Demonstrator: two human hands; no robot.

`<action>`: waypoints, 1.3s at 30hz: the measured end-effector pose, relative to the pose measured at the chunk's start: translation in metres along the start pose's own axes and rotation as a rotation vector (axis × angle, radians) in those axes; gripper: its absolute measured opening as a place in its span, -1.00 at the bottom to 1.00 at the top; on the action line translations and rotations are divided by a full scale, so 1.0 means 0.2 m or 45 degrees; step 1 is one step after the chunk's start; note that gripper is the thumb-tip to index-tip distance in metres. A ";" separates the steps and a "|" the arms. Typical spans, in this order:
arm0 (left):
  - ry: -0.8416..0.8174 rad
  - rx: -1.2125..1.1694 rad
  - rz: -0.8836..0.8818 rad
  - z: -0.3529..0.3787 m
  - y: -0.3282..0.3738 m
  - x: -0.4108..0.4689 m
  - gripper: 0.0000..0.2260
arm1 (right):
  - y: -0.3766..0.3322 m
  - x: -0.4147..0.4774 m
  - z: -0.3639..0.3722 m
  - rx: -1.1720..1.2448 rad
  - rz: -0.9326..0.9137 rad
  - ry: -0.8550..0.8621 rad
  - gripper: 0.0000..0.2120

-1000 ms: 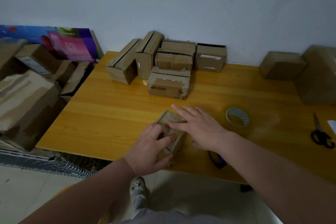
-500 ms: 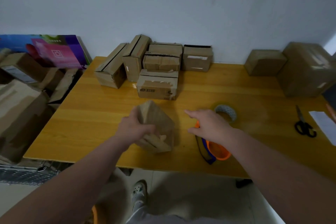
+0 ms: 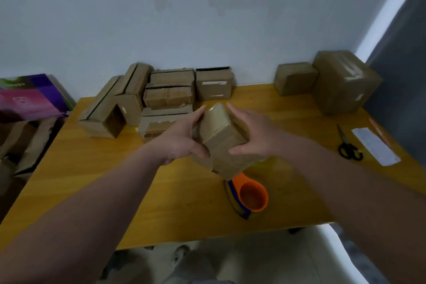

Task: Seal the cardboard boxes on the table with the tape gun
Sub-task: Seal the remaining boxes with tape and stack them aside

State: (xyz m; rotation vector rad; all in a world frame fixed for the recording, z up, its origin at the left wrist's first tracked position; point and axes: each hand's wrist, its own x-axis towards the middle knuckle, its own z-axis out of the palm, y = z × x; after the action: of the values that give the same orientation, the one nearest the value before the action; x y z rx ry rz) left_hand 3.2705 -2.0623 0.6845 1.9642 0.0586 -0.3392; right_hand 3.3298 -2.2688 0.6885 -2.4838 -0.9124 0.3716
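Room: plain pale wall, with a yellow wooden table (image 3: 161, 203) pushed against it.
Far edge, left: pile of small cardboard boxes (image 3: 166, 94), some standing on end, flaps look loose on several.
Far right corner: two more boxes (image 3: 296, 78), the bigger one (image 3: 343, 83) shiny with tape.
Right edge: black scissors (image 3: 349, 147) just beside a white paper strip (image 3: 375, 146).
Off the table, left: purple printed board (image 3: 32, 97) over brown packaging.
Box in hand: you hold one small box (image 3: 221, 136) in the air over the middle of the table, clear of the wood and tilted.
Box axis: long side runs from the far end, up high, down toward you and a little right. A glossy face points up and away.
Left hand (image 3: 182, 138): clamped on the box's left side, thumb on the near face.
Right hand (image 3: 251, 131): clamped on the right side, fingers along the far face, thumb on the near one.
Tape gun (image 3: 250, 198): orange and blue, lying on the table near the near edge, right of middle, untouched.
Key relation: the gun sits just under the box's low end, toward you, and closer to your right hand than your left.
Step, my guess: you're turning the box to check or present a seam.
Next, my guess: your right hand is the shorter reach to the gun while your left keeps the box.
Risk: one hand alone may let the tilted box slip.
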 end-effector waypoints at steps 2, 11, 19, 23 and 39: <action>-0.022 0.062 0.067 0.01 0.07 0.07 0.03 | 0.05 0.04 -0.05 0.054 0.010 0.041 0.12; 0.127 0.717 0.328 -0.09 0.17 0.58 -0.18 | 0.33 0.27 -0.31 -0.313 0.281 0.233 -0.01; 0.146 1.197 0.235 -0.21 0.16 1.11 -0.37 | 0.79 0.56 -0.42 -0.897 0.592 0.110 -0.08; 0.147 1.261 0.174 -0.25 0.10 1.27 -0.41 | 0.95 0.67 -0.41 -1.085 0.602 -0.041 -0.08; 0.192 1.380 -0.006 -0.30 -0.05 1.53 -0.43 | 1.26 0.87 -0.30 -0.735 0.837 -0.098 -0.58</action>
State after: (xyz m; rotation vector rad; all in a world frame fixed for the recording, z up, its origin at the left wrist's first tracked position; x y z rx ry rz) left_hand 3.5740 -2.0395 0.6178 3.0619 -0.0355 -0.2353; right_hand 3.6179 -2.3429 0.5952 -3.2990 -0.1991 0.4601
